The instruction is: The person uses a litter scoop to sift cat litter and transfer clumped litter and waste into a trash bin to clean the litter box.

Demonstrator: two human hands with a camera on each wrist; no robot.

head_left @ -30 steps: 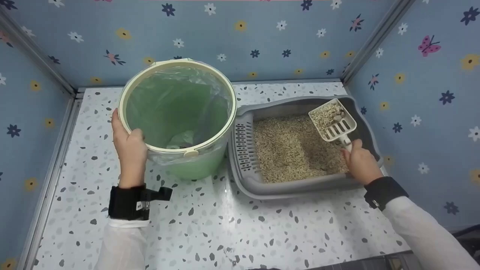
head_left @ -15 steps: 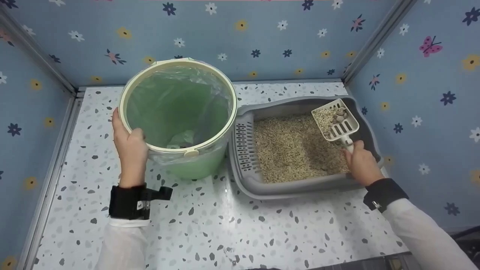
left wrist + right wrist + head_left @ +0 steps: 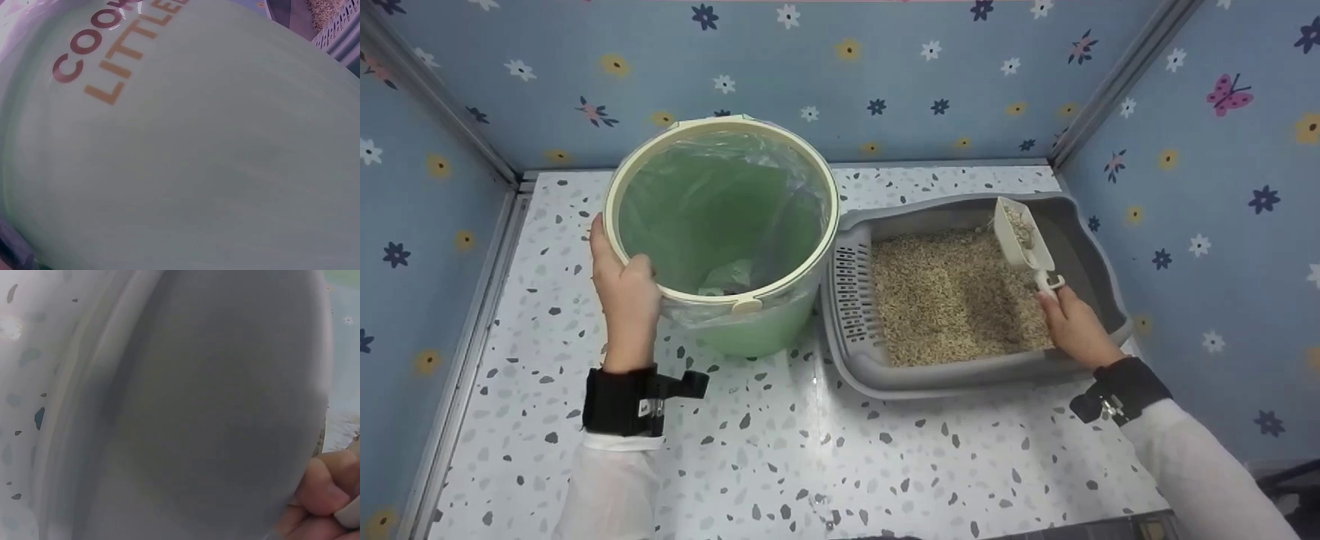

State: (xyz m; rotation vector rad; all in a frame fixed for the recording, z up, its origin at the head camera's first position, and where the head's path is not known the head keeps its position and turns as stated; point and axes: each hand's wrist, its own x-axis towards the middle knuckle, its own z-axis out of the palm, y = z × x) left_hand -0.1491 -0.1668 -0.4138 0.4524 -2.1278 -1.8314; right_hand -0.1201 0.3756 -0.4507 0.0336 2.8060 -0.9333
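Note:
A white litter scoop (image 3: 1020,232) with litter and clumps in it is held over the right part of the grey litter box (image 3: 960,381), tipped onto its side. My right hand (image 3: 1080,330) grips its handle above the box's front right rim; in the right wrist view, curled fingers (image 3: 320,495) show beside the box wall (image 3: 214,394). My left hand (image 3: 624,307) holds the left edge of a green trash bin (image 3: 750,337) at its cream rim (image 3: 834,202). In the left wrist view the bin's lettered side (image 3: 185,152) fills the picture, hiding most of that hand.
Tan litter (image 3: 937,300) covers the box floor, with a slotted step (image 3: 851,292) on its left. A clear bag (image 3: 802,180) lines the bin. Both containers stand side by side on a speckled table (image 3: 765,465), with flowered panels (image 3: 885,75) behind and at the sides.
The scoop has rolled from nearly level onto its side, and my right wrist has turned with it. My left hand and the bin stay in place.

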